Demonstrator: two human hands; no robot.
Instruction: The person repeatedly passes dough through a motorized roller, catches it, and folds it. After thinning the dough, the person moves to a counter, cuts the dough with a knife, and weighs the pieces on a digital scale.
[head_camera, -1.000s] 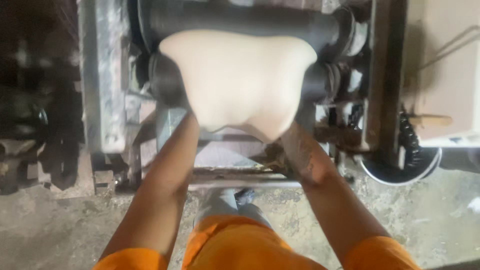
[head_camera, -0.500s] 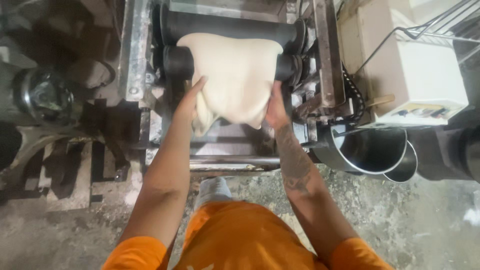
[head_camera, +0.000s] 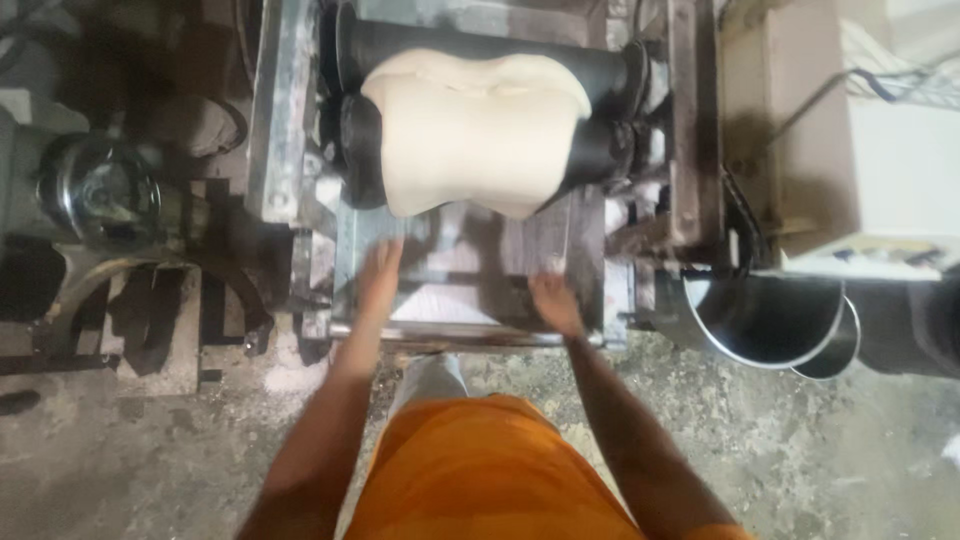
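Where both hands gripped it half a second ago, the pale, flat dough sheet (head_camera: 478, 135) now drapes alone over the black steel rollers (head_camera: 480, 60); left hand (head_camera: 380, 275) and right hand (head_camera: 555, 303) hover below, loosely spread, empty.

A pale, smooth dough sheet (head_camera: 475, 135) hangs draped over the black rollers (head_camera: 480, 60).
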